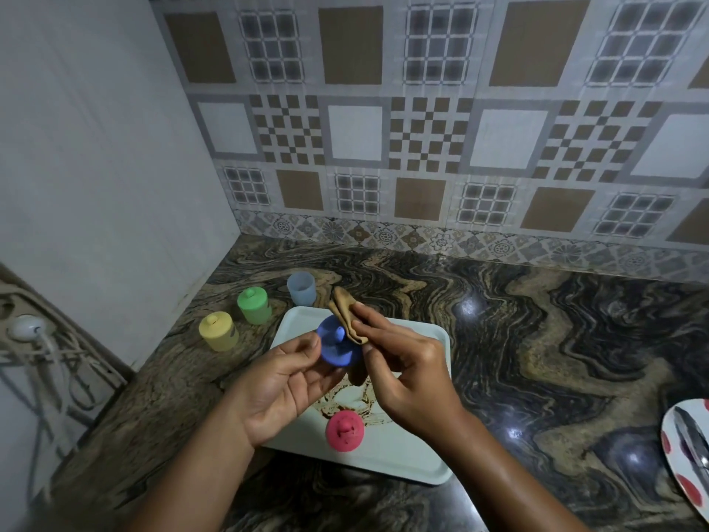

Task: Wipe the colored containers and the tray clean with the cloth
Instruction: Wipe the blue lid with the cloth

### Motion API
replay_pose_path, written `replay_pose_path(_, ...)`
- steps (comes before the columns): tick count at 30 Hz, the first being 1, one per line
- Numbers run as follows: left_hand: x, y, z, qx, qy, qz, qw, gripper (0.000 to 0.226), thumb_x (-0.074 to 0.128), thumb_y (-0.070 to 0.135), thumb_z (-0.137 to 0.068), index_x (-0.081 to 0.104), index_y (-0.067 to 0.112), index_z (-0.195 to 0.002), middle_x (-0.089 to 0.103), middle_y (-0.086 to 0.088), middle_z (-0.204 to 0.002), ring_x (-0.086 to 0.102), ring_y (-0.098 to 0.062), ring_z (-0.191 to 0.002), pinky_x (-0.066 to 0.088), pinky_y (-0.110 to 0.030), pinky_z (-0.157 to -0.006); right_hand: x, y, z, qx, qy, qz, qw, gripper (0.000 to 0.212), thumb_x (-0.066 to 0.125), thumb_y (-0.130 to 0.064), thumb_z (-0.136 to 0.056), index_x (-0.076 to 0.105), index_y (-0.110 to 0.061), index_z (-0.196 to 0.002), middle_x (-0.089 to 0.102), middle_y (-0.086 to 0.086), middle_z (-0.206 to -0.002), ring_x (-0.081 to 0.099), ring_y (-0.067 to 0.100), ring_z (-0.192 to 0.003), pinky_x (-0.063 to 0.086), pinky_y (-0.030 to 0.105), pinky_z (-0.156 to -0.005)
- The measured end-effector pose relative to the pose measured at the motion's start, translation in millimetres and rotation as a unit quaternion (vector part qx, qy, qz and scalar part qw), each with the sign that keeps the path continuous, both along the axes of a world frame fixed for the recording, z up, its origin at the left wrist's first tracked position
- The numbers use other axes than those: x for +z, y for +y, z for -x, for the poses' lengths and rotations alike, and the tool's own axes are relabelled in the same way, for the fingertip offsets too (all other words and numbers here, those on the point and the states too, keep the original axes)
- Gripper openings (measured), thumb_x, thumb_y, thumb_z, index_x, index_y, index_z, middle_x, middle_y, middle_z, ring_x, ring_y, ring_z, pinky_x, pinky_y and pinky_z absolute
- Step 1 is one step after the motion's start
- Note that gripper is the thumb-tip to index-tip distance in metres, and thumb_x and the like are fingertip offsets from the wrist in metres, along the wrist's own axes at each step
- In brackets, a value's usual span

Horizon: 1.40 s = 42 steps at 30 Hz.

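Observation:
My left hand (pixel 284 382) holds a blue lid (pixel 337 345) with a small knob, lifted above the white tray (pixel 414 455). My right hand (pixel 403 370) pinches a folded tan cloth (pixel 347 316) against the lid's right edge. A pink container (pixel 344 431) with its lid on stands on the tray near brown smears (pixel 360 397). Left of the tray, on the counter, stand a yellow container (pixel 218 331) and a green container (pixel 253 304), both lidded. A pale blue container (pixel 302 288) without a lid stands behind the tray.
The marbled stone counter (pixel 537 339) runs to the right. A red-spotted plate (pixel 686 451) with cutlery sits at the right edge. A plain wall closes the left side, with cables and a white plug (pixel 27 326) beside the counter. Patterned tiles cover the back wall.

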<state>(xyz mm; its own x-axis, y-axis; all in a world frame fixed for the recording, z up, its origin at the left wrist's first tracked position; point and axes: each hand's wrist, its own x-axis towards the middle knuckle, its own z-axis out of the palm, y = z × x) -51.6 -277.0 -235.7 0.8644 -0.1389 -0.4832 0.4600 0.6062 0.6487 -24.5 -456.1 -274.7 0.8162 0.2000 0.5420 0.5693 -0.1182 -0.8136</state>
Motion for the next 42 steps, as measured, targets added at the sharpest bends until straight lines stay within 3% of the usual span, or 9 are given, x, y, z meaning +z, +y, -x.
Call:
replay_pose_path(3, 2.0, 4.2, -0.3, 0.049, 0.010, 0.023, 0.998, 0.034, 0.090, 0.009, -0.057, 0.070, 0.007, -0.084, 0.069, -0.010, -0.080, 0.061, -0.012, -0.057, 0.053, -0.025, -0.051, 1.1, 8.6, -5.9, 0.005, 0.032, 0.005, 0.999, 0.034, 0.055, -0.010, -0.092, 0.074, -0.008, -0.121, 0.066, 0.006, -0.135, 0.068, 0.002, -0.114, 0.060, 0.037, -0.068)
replay_pose_path(8, 7.0, 13.6, -0.1, 0.098, 0.013, 0.082, 0.992, 0.010, 0.064, 0.003, -0.075, 0.069, 0.005, -0.083, 0.069, -0.009, -0.077, 0.063, -0.011, -0.059, 0.054, -0.022, -0.052, -0.6, 24.8, 6.6, 0.007, 0.018, -0.013, 1.000, 0.034, 0.057, 0.001, -0.092, 0.072, -0.003, -0.123, 0.066, 0.008, -0.134, 0.066, 0.020, -0.121, 0.051, 0.011, -0.079)
replay_pose_path(12, 10.5, 24.8, 7.6, -0.004, 0.009, 0.055, 0.998, 0.018, 0.062, 0.006, -0.082, 0.076, 0.000, -0.092, 0.073, -0.016, -0.095, 0.066, -0.019, -0.078, 0.057, -0.028, -0.060, 3.2, 26.1, 9.1, -0.011, 0.070, -0.035, 0.997, 0.035, 0.057, -0.002, -0.094, 0.073, -0.010, -0.123, 0.064, 0.002, -0.138, 0.065, 0.002, -0.119, 0.059, 0.025, -0.088)
replay_pose_path(16, 14.5, 29.5, 9.1, -0.036, -0.004, 0.026, 0.999, 0.021, 0.064, 0.017, -0.083, 0.075, 0.006, -0.098, 0.074, -0.014, -0.099, 0.071, -0.020, -0.074, 0.054, -0.032, -0.062, 16.8, 28.8, 9.1, 0.020, 0.102, -0.036, 0.994, 0.036, 0.056, 0.005, -0.095, 0.073, -0.011, -0.123, 0.066, 0.001, -0.135, 0.064, 0.001, -0.121, 0.058, 0.043, -0.090)
replay_pose_path(21, 7.8, 20.7, 4.5, 0.006, -0.029, 0.040, 0.999, 0.058, 0.102, 0.019, -0.036, 0.079, 0.014, -0.088, 0.073, -0.005, -0.089, 0.065, -0.013, -0.068, 0.053, -0.030, -0.058, 32.7, 26.2, -1.3, 0.063, 0.115, -0.045, 0.990, 0.043, 0.054, 0.009, -0.097, 0.072, -0.023, -0.118, 0.072, -0.019, -0.120, 0.064, 0.004, -0.122, 0.058, 0.034, -0.097)
replay_pose_path(26, 10.1, 4.6, 0.8, 0.073, -0.026, 0.047, 0.996, 0.021, 0.063, 0.014, -0.082, 0.069, 0.011, -0.103, 0.071, -0.004, -0.083, 0.060, -0.012, -0.069, 0.053, -0.030, -0.060, 13.9, 14.0, -5.6, 0.084, 0.093, -0.051, 0.991, 0.036, 0.057, 0.001, -0.095, 0.071, -0.014, -0.125, 0.065, -0.006, -0.138, 0.052, 0.011, -0.138, 0.051, 0.031, -0.106)
replay_pose_path(32, 6.4, 2.6, 8.2, 0.028, -0.011, 0.031, 0.999, 0.024, 0.062, 0.018, -0.084, 0.078, 0.011, -0.101, 0.075, -0.010, -0.104, 0.073, -0.019, -0.089, 0.044, -0.036, -0.070, 9.7, -1.7, -11.3, 0.091, 0.090, -0.025, 0.991, 0.039, 0.056, 0.002, -0.096, 0.075, -0.024, -0.117, 0.068, -0.008, -0.132, 0.057, 0.008, -0.132, 0.060, 0.047, -0.084)
replay_pose_path(37, 3.7, -6.8, 16.3, 0.046, -0.047, 0.031, 0.997, 0.032, 0.084, 0.012, -0.065, 0.067, 0.011, -0.092, 0.075, -0.013, -0.108, 0.075, -0.019, -0.089, 0.052, -0.032, -0.062, 12.6, 1.9, -16.8, 0.065, 0.105, -0.005, 0.992, 0.033, 0.056, -0.027, -0.094, 0.074, -0.039, -0.119, 0.063, -0.018, -0.138, 0.076, 0.019, -0.099, 0.058, 0.060, -0.066)
replay_pose_path(42, 6.1, -1.8, 12.4, 0.128, -0.073, 0.054, 0.988, 0.013, 0.059, 0.008, -0.083, 0.068, 0.014, -0.091, 0.075, -0.007, -0.104, 0.074, -0.013, -0.089, 0.053, -0.027, -0.059, 12.1, 15.8, -3.4, 0.081, 0.061, -0.025, 0.995, 0.035, 0.057, -0.006, -0.095, 0.071, -0.010, -0.127, 0.062, 0.003, -0.141, 0.058, 0.013, -0.132, 0.055, 0.042, -0.103)
